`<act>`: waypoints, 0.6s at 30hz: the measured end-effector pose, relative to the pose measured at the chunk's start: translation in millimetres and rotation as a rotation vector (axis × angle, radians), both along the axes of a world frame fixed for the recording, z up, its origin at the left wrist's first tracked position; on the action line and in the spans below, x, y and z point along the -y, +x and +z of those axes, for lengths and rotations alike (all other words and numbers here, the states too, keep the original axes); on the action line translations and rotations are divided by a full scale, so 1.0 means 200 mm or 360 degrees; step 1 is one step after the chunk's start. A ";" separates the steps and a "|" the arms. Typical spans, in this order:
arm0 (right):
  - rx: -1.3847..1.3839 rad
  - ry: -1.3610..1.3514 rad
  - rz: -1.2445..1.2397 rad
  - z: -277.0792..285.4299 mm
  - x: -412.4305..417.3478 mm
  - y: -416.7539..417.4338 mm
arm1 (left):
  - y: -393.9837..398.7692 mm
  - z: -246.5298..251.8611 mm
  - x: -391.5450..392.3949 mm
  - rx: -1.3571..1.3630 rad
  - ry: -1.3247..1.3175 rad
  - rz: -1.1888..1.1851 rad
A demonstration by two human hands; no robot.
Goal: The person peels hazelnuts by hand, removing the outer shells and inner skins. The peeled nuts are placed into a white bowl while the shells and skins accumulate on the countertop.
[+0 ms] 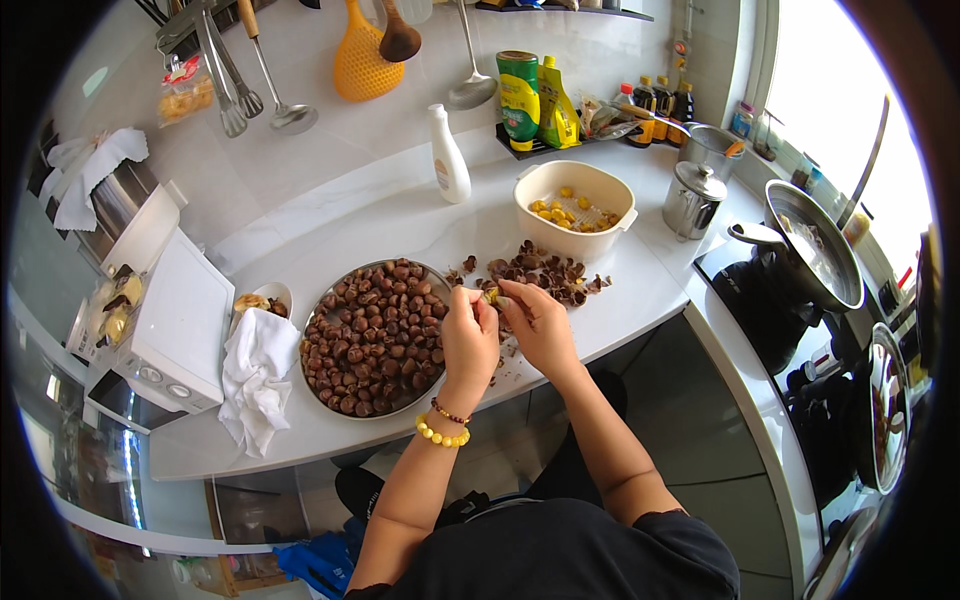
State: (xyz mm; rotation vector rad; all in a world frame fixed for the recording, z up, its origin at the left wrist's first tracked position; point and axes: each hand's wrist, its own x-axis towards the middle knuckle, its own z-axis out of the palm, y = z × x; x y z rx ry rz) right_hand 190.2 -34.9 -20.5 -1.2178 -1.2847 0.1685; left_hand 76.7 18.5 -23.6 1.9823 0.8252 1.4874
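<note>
Between the fingertips of both hands is a yellow chestnut kernel (492, 295), partly hidden by the fingers. My left hand (472, 334) pinches it from the left, its wrist wearing two beaded bracelets. From the right, my right hand (536, 326) also has its thumb and fingers on it. Broken chestnut shells (544, 268) lie heaped on the counter just beyond my hands. To the left stands a round metal tray (310, 390) full of brown chestnuts (379, 337). Peeled yellow chestnuts (559, 214) lie in a cream plastic basin (574, 241) behind the shells.
A white cloth (259, 371) and a small bowl (279, 294) sit beside the white toaster oven (176, 322) at left. A white bottle (450, 161) stands near the wall. On the right are a metal canister (694, 202) and a frying pan (817, 247) over the stove.
</note>
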 end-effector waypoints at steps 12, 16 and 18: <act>0.0259 -0.0070 -0.0062 0.04 0.03 0.01 | -0.02 0.02 0.01 -0.0162 0.0080 0.0044; 0.0254 -0.0033 -0.0080 0.03 0.03 0.00 | -0.02 0.02 0.00 -0.0166 0.0086 0.0045; 0.0251 -0.0067 -0.0084 0.03 0.03 0.00 | -0.02 0.02 0.01 -0.0175 0.0084 0.0045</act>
